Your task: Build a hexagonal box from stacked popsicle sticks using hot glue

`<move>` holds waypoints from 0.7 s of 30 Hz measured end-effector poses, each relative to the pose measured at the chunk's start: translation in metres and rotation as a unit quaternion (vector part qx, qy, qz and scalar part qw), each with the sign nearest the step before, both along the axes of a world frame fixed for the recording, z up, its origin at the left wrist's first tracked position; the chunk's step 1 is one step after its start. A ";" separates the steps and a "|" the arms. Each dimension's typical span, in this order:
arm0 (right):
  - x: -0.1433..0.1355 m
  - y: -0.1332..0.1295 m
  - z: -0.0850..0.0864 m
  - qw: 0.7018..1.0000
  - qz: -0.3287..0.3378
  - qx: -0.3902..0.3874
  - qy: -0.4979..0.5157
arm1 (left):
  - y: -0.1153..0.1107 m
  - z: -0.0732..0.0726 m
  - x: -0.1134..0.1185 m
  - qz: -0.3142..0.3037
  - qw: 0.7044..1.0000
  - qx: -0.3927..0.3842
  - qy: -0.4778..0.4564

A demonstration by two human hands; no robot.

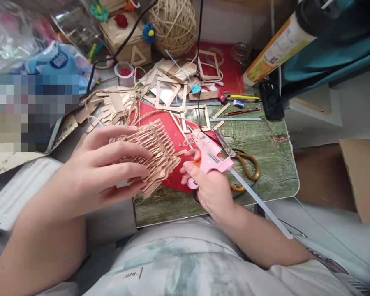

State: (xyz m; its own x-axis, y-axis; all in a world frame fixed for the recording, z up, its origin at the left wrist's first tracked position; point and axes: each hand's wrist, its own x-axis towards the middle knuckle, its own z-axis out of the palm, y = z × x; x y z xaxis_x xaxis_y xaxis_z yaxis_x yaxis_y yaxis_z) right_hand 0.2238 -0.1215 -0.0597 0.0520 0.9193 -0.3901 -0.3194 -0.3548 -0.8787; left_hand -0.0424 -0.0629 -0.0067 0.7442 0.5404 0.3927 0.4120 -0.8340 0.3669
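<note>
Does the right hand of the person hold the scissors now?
No, the right hand holds the pink glue gun, while the scissors lie on the green table.

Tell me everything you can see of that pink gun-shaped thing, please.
The pink glue gun is in the right hand, its front end pointing away from the person. The body looks like plastic, with a small printed label and an orange part, probably the trigger, near the fingers. Bits of residue speckle the front. A long, whitish, translucent glue stick juts from the back, passing over the forearm; contact there is unclear. Scissors lie beside it on the table.
</note>
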 end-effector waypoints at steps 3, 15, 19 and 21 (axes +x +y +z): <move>-0.015 0.004 0.000 0.998 -0.032 -0.010 0.056 | -0.002 0.001 0.000 0.010 1.000 -0.008 0.007; -0.027 0.008 -0.002 0.994 -0.027 -0.028 0.104 | 0.001 0.001 -0.003 0.004 1.000 -0.015 -0.002; -0.027 0.008 -0.004 0.994 -0.036 -0.042 0.098 | -0.001 0.000 -0.002 0.006 1.000 -0.022 -0.004; -0.027 0.007 -0.005 0.995 -0.038 -0.036 0.089 | -0.002 0.002 -0.001 0.007 1.000 -0.028 -0.004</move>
State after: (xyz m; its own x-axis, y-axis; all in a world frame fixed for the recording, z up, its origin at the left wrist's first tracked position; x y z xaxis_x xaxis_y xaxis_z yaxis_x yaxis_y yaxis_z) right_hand 0.1965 -0.1145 -0.0649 0.0437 0.8846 -0.4643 -0.4965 -0.3840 -0.7785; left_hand -0.0431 -0.0645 -0.0051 0.7341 0.5715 0.3668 0.4201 -0.8066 0.4159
